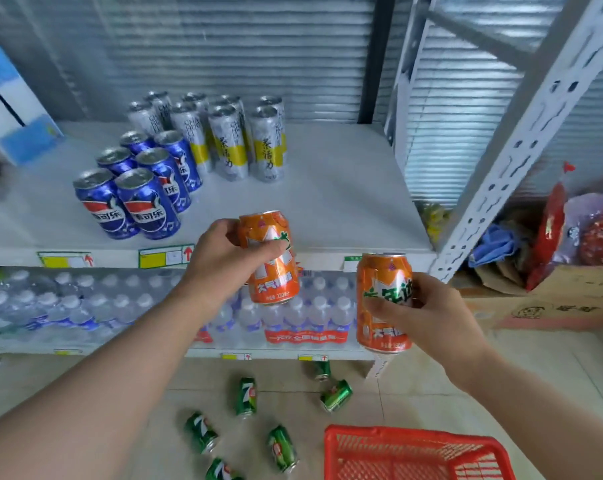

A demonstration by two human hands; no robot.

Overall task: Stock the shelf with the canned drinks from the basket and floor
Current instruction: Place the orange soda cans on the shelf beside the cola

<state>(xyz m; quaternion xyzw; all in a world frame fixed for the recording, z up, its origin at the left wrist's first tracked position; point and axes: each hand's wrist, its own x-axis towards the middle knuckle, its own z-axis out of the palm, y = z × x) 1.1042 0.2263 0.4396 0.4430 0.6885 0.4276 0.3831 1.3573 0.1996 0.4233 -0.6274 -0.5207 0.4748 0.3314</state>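
My left hand grips an orange can upright, just in front of the white shelf's front edge. My right hand holds a second orange can lower and to the right, level with the shelf lip. On the shelf stand several blue cola cans at the left and several tall silver-and-yellow cans behind them. Several green cans lie scattered on the tiled floor. The red basket sits at the bottom right; its visible part shows no cans.
Shrink-wrapped water bottles fill the shelf below. A white perforated upright bounds the shelf on the right. A cardboard box with red bags stands beyond it. A blue-and-white carton sits at the shelf's left end.
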